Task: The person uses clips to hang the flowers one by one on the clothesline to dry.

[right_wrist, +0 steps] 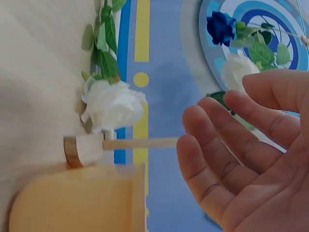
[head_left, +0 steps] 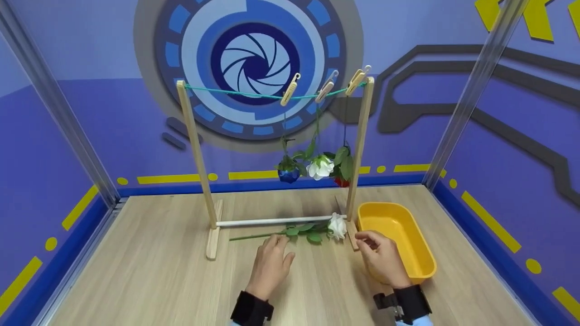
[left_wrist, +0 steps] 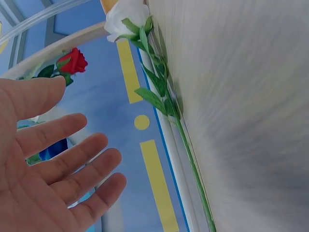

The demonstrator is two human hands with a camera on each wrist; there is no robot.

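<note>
A white artificial rose (head_left: 336, 226) with a green stem lies on the table along the rack's bottom bar. My left hand (head_left: 270, 267) hovers near its stem, fingers relaxed and nothing in them; the left wrist view shows the palm (left_wrist: 43, 179) apart from the stem. Beside the bloom and the yellow bin, my right hand (head_left: 383, 258) is loosely bent and holds nothing. Three roses hang head down from clothespins on a green cord: a blue rose (head_left: 288, 174), a white rose (head_left: 321, 167) and a red rose (head_left: 342, 181), the last partly hidden by leaves.
The wooden rack (head_left: 195, 149) stands across the middle of the table (head_left: 158, 280). On its cord (head_left: 235, 92) sit the clothespins (head_left: 290, 90), toward the right post (head_left: 361, 145). A yellow bin (head_left: 421, 244) stands right of the rack, partly behind my right hand.
</note>
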